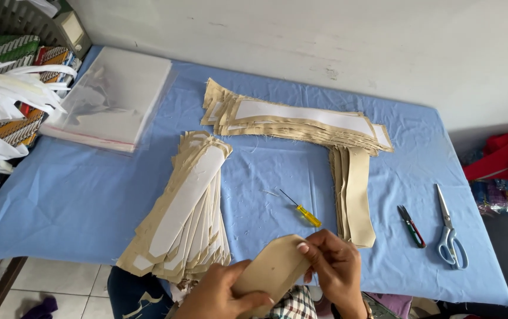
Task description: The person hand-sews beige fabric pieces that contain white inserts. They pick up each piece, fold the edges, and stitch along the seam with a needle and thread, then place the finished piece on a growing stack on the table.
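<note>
Head view showed both hands, left hand (221,295) and right hand (335,266), pinching one tan fabric strip (271,270) at the counter (77,195) edge, where a loose grip could have let its folded tip slip open.

On the counter (88,201) I see several stacks. A stack of cut fabric pieces (186,210) lies at the front left, and a stack of plastic bags (115,97) lies behind it, near the wall. A second stack of fabric pieces (295,118) lies across the back middle. A third, narrower stack (354,195) runs from its right end toward me. Between the front left stack and the narrow one lies a small screwdriver (302,211). To the right of the narrow stack lie thread snips (411,225), and right of these, scissors (450,233). At the front edge, both hands hold one fabric piece (271,269): my left hand (221,298) below it, my right hand (336,266) on its right end.
</note>
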